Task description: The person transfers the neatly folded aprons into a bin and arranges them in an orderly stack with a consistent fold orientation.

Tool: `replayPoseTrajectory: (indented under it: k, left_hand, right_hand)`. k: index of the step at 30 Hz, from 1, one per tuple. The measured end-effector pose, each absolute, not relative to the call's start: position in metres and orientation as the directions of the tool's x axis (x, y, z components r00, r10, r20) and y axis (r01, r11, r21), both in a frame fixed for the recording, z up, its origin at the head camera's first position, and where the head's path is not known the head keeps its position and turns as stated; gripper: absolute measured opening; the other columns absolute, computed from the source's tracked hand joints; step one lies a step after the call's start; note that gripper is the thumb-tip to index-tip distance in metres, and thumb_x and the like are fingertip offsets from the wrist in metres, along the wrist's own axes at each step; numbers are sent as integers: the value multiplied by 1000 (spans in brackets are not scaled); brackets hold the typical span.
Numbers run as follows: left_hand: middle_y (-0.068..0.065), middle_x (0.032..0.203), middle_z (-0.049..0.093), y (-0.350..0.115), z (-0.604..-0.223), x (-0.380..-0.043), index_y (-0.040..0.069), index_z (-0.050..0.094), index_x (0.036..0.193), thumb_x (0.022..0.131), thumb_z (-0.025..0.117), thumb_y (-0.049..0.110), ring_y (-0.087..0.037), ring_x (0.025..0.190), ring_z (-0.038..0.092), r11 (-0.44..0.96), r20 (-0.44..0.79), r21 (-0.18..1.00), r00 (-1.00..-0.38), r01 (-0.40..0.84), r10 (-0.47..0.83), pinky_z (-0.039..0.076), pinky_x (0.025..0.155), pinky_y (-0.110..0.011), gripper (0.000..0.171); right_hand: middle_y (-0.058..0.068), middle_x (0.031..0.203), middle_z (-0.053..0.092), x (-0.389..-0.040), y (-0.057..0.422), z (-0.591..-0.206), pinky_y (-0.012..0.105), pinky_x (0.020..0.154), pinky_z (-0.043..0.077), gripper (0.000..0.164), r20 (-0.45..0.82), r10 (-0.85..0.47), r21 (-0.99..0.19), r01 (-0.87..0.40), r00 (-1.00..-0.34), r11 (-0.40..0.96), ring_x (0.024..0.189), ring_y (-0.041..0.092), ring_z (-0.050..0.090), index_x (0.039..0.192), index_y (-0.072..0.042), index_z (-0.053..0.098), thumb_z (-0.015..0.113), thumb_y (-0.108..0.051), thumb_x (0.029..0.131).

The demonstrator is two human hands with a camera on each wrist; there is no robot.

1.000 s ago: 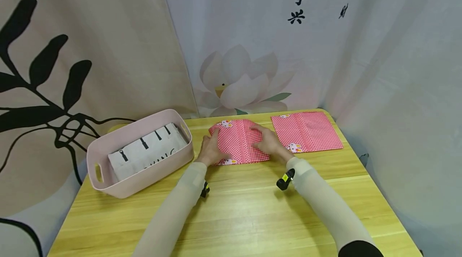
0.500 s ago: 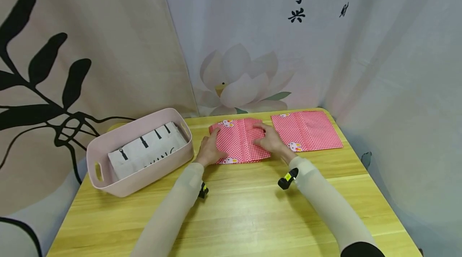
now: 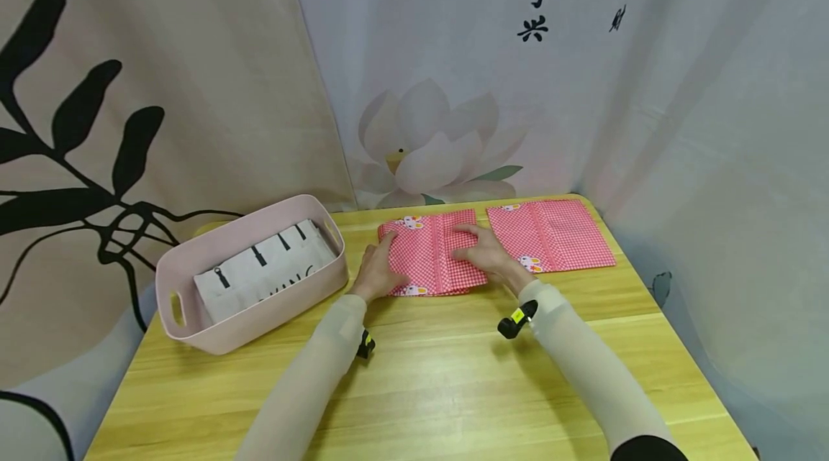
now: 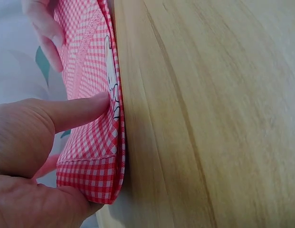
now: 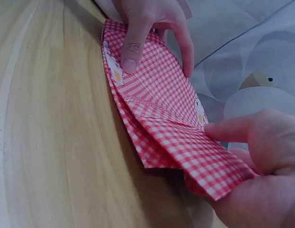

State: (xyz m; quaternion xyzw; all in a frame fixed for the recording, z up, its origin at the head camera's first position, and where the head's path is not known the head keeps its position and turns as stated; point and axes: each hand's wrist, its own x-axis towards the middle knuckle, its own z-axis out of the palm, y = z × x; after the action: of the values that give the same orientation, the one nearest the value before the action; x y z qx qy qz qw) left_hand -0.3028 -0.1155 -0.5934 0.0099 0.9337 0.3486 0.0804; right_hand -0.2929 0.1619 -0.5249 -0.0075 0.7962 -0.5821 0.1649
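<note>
A folded red-and-white gingham cloth (image 3: 424,252) with rabbit prints lies between the two hands near the table's far edge. My left hand (image 3: 377,270) grips its left side; in the left wrist view one finger (image 4: 85,110) lies over the near edge and the rest of the hand is at the left end. At the right side, my right hand (image 3: 482,252) holds the upper layer between thumb and fingers. That edge stands raised in the right wrist view, with another layer of the cloth (image 5: 147,147) showing beneath it.
A second matching gingham cloth (image 3: 573,234) lies flat to the right. On the left stands a pink basket (image 3: 194,256) holding a folded white item with black print (image 3: 265,270). Curtains hang right behind the wooden table (image 3: 440,375).
The cloth's upper layer has shifted a little to the right, and its far right corner now reaches further out. My right hand has moved slightly right; the left has barely moved.
</note>
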Motion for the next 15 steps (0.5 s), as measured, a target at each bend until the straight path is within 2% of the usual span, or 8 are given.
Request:
replayPoseTrajectory:
  k: [3, 5, 8, 11, 15]
  left_hand:
    - [-19, 167, 52, -114, -591, -300, 29, 29, 179, 83, 102, 23, -39, 154, 50, 754, -120, 656, -990, -19, 80, 45, 133, -62, 121]
    - [-18, 167, 52, -114, -590, -299, 26, 30, 179, 83, 102, 21, -39, 155, 49, 751, -111, 660, -991, -12, 81, 44, 134, -61, 119]
    - [-18, 168, 51, -113, -589, -298, 27, 32, 178, 83, 102, 20, -39, 156, 48, 753, -118, 658, -990, -18, 79, 43, 134, -61, 118]
    - [-19, 167, 51, -113, -587, -297, 26, 34, 178, 81, 103, 18, -40, 155, 49, 750, -119, 661, -990, -18, 81, 44, 133, -63, 119]
    - [-20, 167, 52, -115, -587, -294, 23, 36, 177, 81, 103, 15, -40, 153, 51, 733, -100, 680, -991, -2, 90, 45, 132, -63, 118]
  right_hand:
    - [19, 178, 41, -294, 162, -525, 42, 113, 62, 71, -265, -231, -938, 196, -936, 284, 134, 34, 64, 168, -17, 54, 78, -4, 102]
    - [19, 176, 43, -294, 162, -523, 35, 103, 65, 70, -277, -251, -940, 208, -928, 269, 125, 29, 67, 167, -16, 55, 78, -5, 102]
    - [22, 175, 44, -292, 164, -520, 31, 94, 67, 70, -294, -281, -939, 221, -914, 265, 118, 26, 69, 167, -14, 55, 78, -5, 102]
    - [24, 173, 46, -291, 166, -518, 33, 93, 68, 70, -317, -304, -930, 232, -899, 285, 117, 28, 71, 168, -14, 54, 79, -8, 102]
    - [23, 173, 46, -290, 167, -520, 40, 105, 65, 70, -322, -305, -917, 215, -896, 335, 129, 32, 67, 168, -17, 54, 79, -11, 103]
